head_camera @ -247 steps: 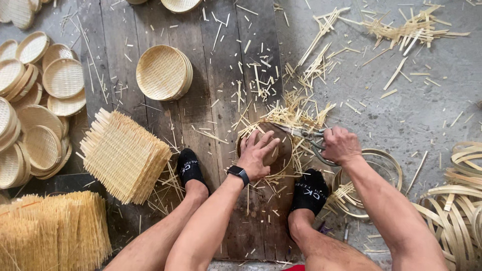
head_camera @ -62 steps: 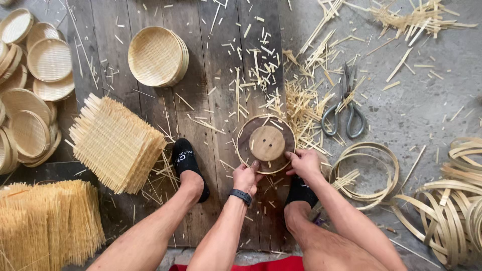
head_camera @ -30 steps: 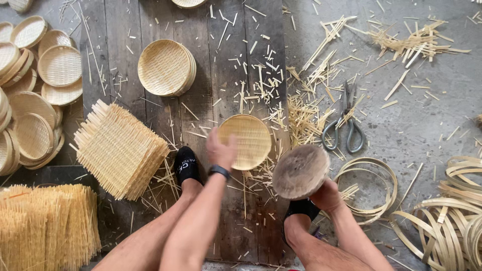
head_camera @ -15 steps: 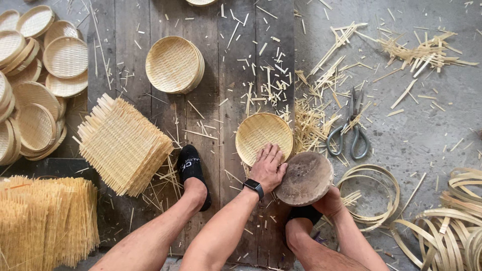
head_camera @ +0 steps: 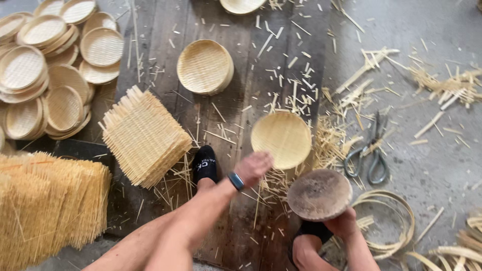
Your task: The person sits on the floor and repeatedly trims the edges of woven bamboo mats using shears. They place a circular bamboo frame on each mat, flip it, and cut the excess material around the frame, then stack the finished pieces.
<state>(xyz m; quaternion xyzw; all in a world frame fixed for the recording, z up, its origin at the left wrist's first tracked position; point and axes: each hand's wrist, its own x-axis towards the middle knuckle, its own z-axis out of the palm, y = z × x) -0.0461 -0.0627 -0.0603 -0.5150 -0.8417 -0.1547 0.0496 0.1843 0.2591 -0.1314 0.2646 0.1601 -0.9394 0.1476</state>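
A round woven bamboo tray lies on the dark planks among bamboo offcuts. My left hand, blurred and with a watch at the wrist, is at the tray's lower left rim with its fingers curled; whether it grips the rim is unclear. My right hand holds a round wooden disc from underneath, tilted and lifted just right of and below the tray. A foot in a black sock rests left of my left hand.
Scissors lie on the concrete to the right. Bamboo hoops lie beside the disc. A stack of square woven mats, a stack of round trays, many more trays and a mat pile lie left.
The left hand has slid down to the tray's lower left rim. The right hand has raised the wooden disc slightly. The view has tilted and shifted.
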